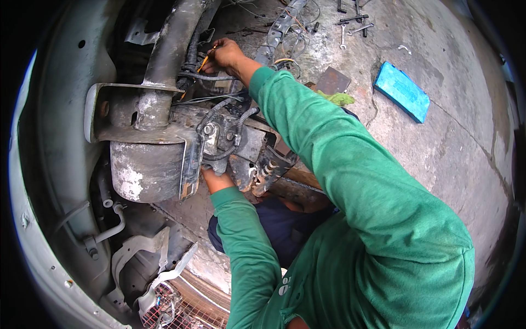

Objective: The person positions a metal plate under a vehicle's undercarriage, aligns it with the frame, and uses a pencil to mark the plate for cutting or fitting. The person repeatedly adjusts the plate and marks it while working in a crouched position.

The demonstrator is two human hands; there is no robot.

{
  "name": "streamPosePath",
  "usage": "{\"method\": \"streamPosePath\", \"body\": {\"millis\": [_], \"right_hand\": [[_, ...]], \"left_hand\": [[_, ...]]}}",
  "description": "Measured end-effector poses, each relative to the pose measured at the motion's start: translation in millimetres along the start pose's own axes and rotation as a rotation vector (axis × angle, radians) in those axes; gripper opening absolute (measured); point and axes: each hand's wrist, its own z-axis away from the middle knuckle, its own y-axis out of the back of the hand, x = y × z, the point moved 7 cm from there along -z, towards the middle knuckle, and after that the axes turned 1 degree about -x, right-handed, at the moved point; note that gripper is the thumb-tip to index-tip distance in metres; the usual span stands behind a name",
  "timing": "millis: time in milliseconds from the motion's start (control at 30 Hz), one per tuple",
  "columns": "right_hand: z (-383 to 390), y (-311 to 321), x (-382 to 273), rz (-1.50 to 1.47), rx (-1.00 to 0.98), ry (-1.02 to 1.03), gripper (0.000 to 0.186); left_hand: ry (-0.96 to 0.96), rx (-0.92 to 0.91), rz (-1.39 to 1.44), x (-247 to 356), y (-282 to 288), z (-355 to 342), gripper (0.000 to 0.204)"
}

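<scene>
My right hand (223, 57) reaches out to the far side of the vehicle's underparts, its fingers closed around a thin orange rod-like piece (205, 61). Just below that hand run black corrugated wire sleeves (208, 77). My left hand (215, 178) goes up under a greasy metal bracket (216, 140) with bolts, and its fingers are hidden behind the metal. A black corrugated hose (239, 131) loops over this bracket. Left of it are a thick grey metal tube (159, 82) and a round, worn metal housing (145, 170).
On the concrete floor at the far right lie several wrenches (350, 27), a blue case (402, 92), a flat rusty plate (333, 80) and a yellow-green glove or rag (338, 98). Loose wiring (293, 38) is at the top. A wire basket (186, 304) stands at lower left.
</scene>
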Motion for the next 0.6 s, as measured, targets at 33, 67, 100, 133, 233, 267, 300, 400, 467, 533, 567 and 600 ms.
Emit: {"method": "streamPosePath", "body": {"millis": [33, 67, 100, 133, 233, 267, 300, 400, 467, 533, 567, 600], "right_hand": [[-0.7, -2.2, 1.3, 0.006, -0.036, -0.004, 0.033], [-1.3, -1.2, 1.7, -0.016, -0.04, -0.003, 0.031], [-1.9, 0.7, 1.4, -0.038, -0.044, -0.002, 0.028], [-1.8, 0.6, 1.0, -0.061, -0.048, -0.004, 0.026], [0.6, 0.6, 2.1, -0.052, -0.032, -0.02, 0.026], [1.5, -0.3, 2.0, -0.039, -0.026, -0.02, 0.025], [2.2, -1.8, 2.1, -0.027, -0.021, -0.019, 0.023], [1.4, -0.2, 4.1, -0.01, -0.015, -0.045, 0.02], [-0.8, 1.2, 4.7, -0.003, -0.005, -0.051, 0.017], [-2.7, 0.0, 6.0, 0.003, 0.016, -0.042, 0.014], [-3.1, -0.7, 8.0, 0.0, 0.02, -0.056, 0.014], [-3.4, -1.4, 10.1, -0.003, 0.024, -0.069, 0.013]], "left_hand": [[0.0, -0.001, 0.004, 0.4, 1.2, 0.7, 0.051], [0.003, -0.003, 0.003, 0.5, 1.4, 0.9, 0.051], [0.001, -0.003, 0.006, 0.0, 0.8, 1.0, 0.051], [0.001, -0.006, 0.007, -0.8, -1.6, -0.1, 0.051], [0.002, -0.004, 0.006, 0.1, -0.9, 0.5, 0.051], [0.0, -0.003, 0.007, 0.2, -0.3, 0.7, 0.051], [0.002, 0.001, 0.007, 0.2, 1.0, 1.3, 0.051], [0.002, 0.005, 0.011, 0.6, 3.7, 1.9, 0.05], [0.008, 0.005, 0.007, -0.4, 4.0, 3.2, 0.05], [0.008, 0.003, 0.011, -0.8, 3.2, 2.6, 0.05], [0.004, 0.008, 0.01, -0.2, 6.1, 3.8, 0.05], [0.005, 0.006, 0.006, 0.8, 7.0, 3.5, 0.05]]}}
